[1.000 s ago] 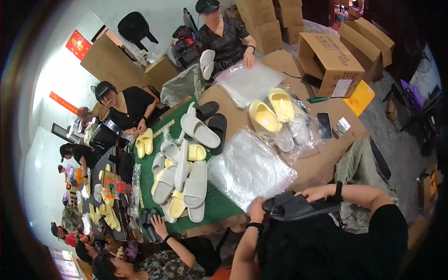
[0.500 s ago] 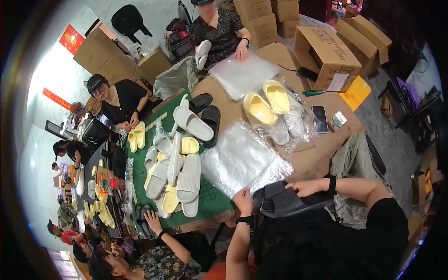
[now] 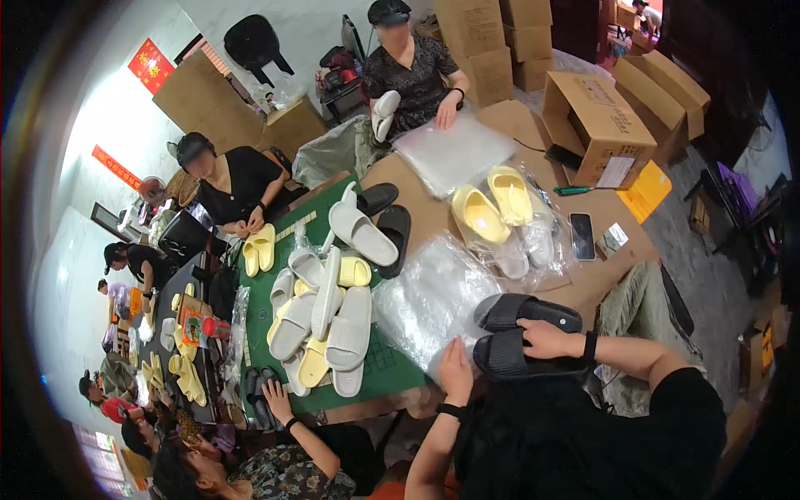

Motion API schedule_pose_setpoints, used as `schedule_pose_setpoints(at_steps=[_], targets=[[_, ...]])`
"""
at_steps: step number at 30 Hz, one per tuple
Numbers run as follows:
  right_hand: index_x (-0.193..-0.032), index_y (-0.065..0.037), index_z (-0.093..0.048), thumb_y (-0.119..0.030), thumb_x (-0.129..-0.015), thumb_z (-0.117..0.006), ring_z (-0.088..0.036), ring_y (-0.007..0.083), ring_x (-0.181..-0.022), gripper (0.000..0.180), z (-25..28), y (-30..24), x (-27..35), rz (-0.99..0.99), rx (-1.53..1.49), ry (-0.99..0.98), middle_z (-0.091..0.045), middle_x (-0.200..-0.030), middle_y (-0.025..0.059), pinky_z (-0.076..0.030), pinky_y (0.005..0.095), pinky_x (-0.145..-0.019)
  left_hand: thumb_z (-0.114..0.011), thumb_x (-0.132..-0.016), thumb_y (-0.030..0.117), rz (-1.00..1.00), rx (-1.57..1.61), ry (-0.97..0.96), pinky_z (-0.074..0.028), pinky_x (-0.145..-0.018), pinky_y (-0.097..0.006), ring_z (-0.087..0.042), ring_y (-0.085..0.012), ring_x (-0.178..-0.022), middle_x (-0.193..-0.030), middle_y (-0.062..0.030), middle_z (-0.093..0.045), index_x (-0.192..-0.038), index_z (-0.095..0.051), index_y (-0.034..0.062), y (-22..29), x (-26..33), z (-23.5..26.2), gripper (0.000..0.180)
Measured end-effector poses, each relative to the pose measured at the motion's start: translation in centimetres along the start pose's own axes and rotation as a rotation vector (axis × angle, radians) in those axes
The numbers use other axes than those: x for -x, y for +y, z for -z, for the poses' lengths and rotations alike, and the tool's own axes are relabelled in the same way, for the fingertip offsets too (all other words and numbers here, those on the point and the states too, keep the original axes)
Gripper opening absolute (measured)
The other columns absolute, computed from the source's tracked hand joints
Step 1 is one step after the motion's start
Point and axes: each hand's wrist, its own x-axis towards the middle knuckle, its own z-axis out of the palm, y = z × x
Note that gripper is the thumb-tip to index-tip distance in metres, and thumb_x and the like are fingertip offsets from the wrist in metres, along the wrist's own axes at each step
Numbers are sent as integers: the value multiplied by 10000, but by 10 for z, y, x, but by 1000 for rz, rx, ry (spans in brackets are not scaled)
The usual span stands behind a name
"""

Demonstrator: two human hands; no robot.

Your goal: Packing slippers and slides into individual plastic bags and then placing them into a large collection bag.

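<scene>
Between held black slippers (image 3: 500,356) and grey-yellow slipper pile (image 3: 327,304), clear plastic bags (image 3: 429,287).

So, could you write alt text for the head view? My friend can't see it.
The wearer's right fingers hold black slippers; the left fingers are by clear plastic sheeting. Grey and yellow slippers lie heaped on a green surface, with other people around.

Two black slippers (image 3: 502,353) are held side by side, toes leftward.
</scene>
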Motion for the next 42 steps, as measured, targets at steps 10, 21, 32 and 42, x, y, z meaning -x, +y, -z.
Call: schedule_pose_setpoints(at_steps=[10, 21, 32, 42], targets=[[-731, 76, -610, -179, -692, -605, -493, 379, -1014, 258, -26, -33, -24, -2, 49, 239, -488, -1137, 263, -396, 417, -886, -469, -898, 243, 19, -180, -209, -208, -989, -571, -392, -390, -1172, -1228, -155, -494, -1146, -583, 162, 32, 14, -3, 284], [-1013, 31, -562, -225, -716, -577, -487, 402, -1011, 392, -86, -31, -115, -39, -176, 494, -522, -1054, 266, -382, 437, -892, -539, -855, 114, -161, 94, -218, -389, -917, -377, -514, -362, -1068, -1152, -209, -542, -1093, -608, 76, 57, 8, 42, 251], [-1017, -62, -567, -222, -776, -555, -491, 354, -1016, 290, -43, -56, -120, 245, -94, 365, -525, -1079, 154, -401, 415, -849, -463, -919, 136, 424, 726, 35, -506, -710, -297, -571, -149, -841, -963, -104, -599, -1042, -570, -67, 62, -32, 72, 260], [-1186, -30, -435, -433, -730, -686, -546, 216, -909, 658, -83, 30, -45, -169, -748, 863, -539, -977, 119, -459, 369, -806, -446, -923, 106, 443, 684, -31, -528, -723, -334, -590, -226, -920, -1034, -162, -586, -1076, -521, -117, 74, -38, 85, 281]])
